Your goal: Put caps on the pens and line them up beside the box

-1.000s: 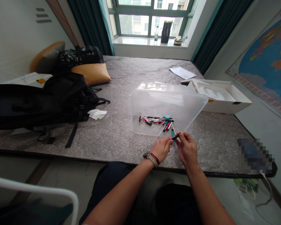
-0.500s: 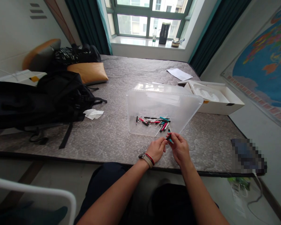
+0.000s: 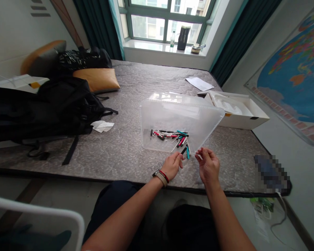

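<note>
Left hand: the person's left hand is closed on a slim black pen-like stick, thumb and fingers around its lower end.
Black stick's direction: its long axis runs diagonally, the free end pointing away from the person and to the right, at the bin's near edge.
Right hand: the right hand is well apart from the stick, fingertips nearly together; whether they pinch something small, I cannot tell.
Teal piece: a short teal cylinder is just right of the black stick, its long axis pointing mostly away from the person.
Bin: a translucent plastic bin contains mixed red, teal, black and white sticks.
Surface: grey quilted mattress.
</note>
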`<state>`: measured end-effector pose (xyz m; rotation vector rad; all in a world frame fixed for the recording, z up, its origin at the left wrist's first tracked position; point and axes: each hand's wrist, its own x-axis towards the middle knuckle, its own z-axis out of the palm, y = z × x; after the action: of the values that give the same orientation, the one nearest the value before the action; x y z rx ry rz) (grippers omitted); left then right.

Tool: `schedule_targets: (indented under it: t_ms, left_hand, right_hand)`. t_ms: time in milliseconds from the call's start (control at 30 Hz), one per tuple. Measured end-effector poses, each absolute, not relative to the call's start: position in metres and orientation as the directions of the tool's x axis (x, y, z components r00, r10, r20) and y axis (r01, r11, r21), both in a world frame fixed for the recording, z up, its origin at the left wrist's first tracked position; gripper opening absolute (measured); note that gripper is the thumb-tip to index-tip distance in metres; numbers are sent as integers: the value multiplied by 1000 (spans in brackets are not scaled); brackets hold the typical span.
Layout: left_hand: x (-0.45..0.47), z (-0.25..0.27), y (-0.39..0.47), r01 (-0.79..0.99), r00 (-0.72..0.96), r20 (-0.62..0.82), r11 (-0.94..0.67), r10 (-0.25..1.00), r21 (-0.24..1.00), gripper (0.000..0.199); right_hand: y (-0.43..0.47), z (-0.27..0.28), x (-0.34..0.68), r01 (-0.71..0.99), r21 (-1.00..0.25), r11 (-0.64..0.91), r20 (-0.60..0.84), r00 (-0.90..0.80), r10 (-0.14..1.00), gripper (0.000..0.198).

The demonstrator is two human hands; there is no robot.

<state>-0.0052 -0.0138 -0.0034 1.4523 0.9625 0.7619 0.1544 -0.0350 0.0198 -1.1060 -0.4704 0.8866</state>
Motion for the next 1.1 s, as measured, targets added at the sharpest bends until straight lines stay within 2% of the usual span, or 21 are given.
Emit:
schedule_targets:
  t_ms: [133,233,367,467,567,633,733,867,967,1100]
  left_hand:
    - [-3,-3,-13,54,479,-98,82,872,995,39]
    - [-2,-1,-13,5,481,-107,120,870,993,40]
    - [-2,2,-9,-123,437,-116,188,892,974,42]
    - [-3,4,-5,-217,376,-143,237,915,947,41]
    - [-5,6,-3,-243,321,-161,246,933,938,40]
    - [-5,6,-3,-208,311,-157,228,937,951,39]
    - [-4,6,-6,-118,324,-109,155,940,981,38]
    - [0,7,-15,-58,396,-60,90,916,994,35]
    - [3,13,-24,-47,474,-40,71,880,996,36]
    - [2,21,-31,-42,497,16,6,868,999,34]
  right_hand:
    - [-35,6,147,-325,-938,119,-87,555,827,23]
    - [-36,-3,146,-454,-890,50,-174,438,882,31]
    - [-40,-7,147,-673,-738,-48,-247,203,947,44]
    - [-41,-5,143,-708,-702,-74,-243,141,960,42]
    - [-40,-6,136,-664,-743,-85,-227,130,965,43]
    - [-40,-11,131,-551,-832,-68,-211,201,957,37]
    - [-41,-21,131,-259,-965,-43,-136,351,926,26]
    - [-39,-21,143,28,-996,-88,-71,368,927,31]
    - [-29,-10,155,342,-931,-127,-28,279,960,32]
    - [-5,3,163,753,-650,-104,-19,121,992,30]
